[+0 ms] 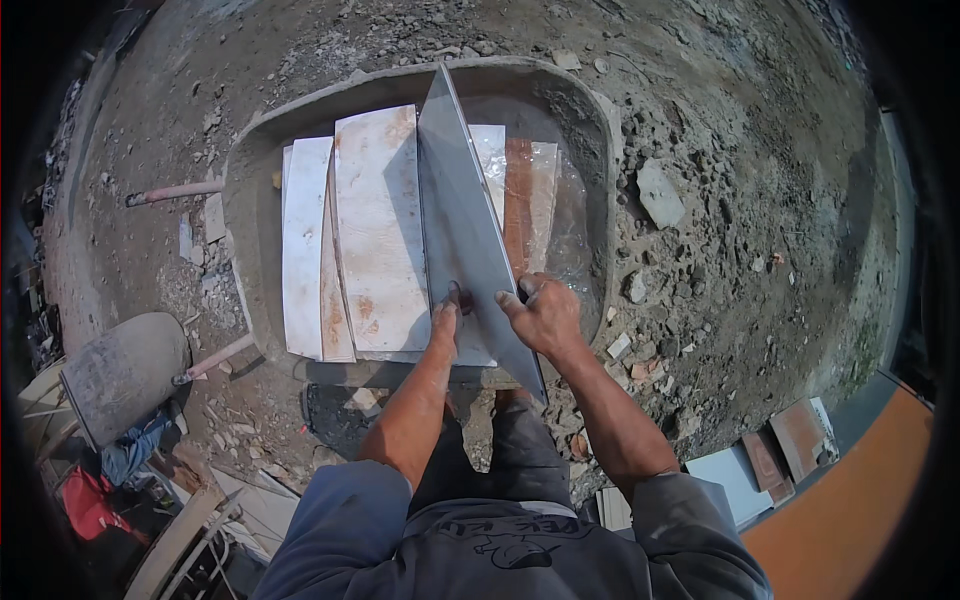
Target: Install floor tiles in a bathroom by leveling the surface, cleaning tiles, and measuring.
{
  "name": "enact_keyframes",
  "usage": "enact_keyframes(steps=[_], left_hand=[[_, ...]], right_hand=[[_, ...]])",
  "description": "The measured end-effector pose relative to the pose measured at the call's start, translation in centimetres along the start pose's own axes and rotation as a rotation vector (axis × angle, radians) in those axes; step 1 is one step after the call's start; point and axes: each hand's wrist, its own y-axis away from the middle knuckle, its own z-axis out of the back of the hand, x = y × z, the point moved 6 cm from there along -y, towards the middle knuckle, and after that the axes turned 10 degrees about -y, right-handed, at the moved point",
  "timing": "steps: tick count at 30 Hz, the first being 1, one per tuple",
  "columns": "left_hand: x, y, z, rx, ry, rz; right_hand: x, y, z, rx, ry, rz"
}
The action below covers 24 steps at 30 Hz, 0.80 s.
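We hold a grey panel (465, 190) tilted on edge above the wheelbarrow tray (243, 190). Our right hand (545, 315) has its fingers closed around the panel's right edge, the thumb on the near face. Our left hand (446, 318) is at the panel's left side, its fingers partly hidden, so we cannot tell how far they close. Pale boards (376, 230) lie left of it in the tray; a reddish-brown strip (518, 190) lies to the right, beside shallow water (573, 235).
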Motion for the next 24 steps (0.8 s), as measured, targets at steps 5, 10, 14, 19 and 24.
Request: enact_keyframes(steps=[5,10,14,19,24], left_hand=[[-3.4,-0.6,0.9,0.145,0.142,-0.08],[-4.4,4.1,4.6,-0.01,0.277,0.015],[-3.5,3.5,10.5,-0.265,0.324,-0.158],[-1.3,0.5,20.9,-0.42,0.031,-0.108],[-3.5,-0.6,27.2,-0.531,0.072,-0.341]], right_hand=[[4.2,1.6,-0.9,-0.071,-0.041,0.06],[6.8,3.5,-0.6,-0.16,-0.088,0.101],[6.1,5.2,-3.1,-0.092,-0.174,0.035],[4.6,4.4,-10.6,-0.012,-0.319,-0.093],[2.6,0.9,-19.2,0.156,-0.354,-0.185]])
